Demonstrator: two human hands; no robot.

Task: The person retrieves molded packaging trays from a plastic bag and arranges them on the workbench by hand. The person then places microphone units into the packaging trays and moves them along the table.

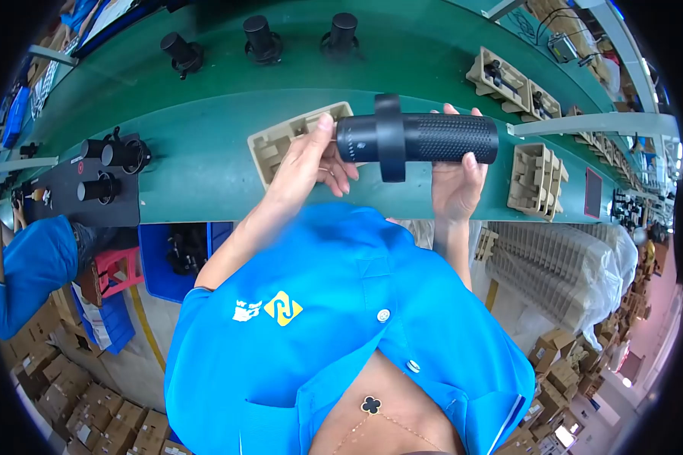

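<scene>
A black microphone [451, 136] with a perforated grille and a wide ring band lies sideways, held above the green bench. My right hand [459, 182] is closed round its grille end, thumb in front and fingertips showing behind. At the other, smooth end, my left hand [311, 155] grips with the thumb up and the fingers curled below; part of that contact is hidden. Behind my left hand sits a beige moulded tray [269, 148] on the bench, partly covered by the hand and the microphone.
Several black microphones, one of them here [262, 39], stand at the back of the green bench [197, 163]. More lie on a dark mat [118, 208] at left. Another beige tray [535, 182] is at right, near wrapped stacked trays [558, 265]. A co-worker's blue sleeve [30, 265] shows at left.
</scene>
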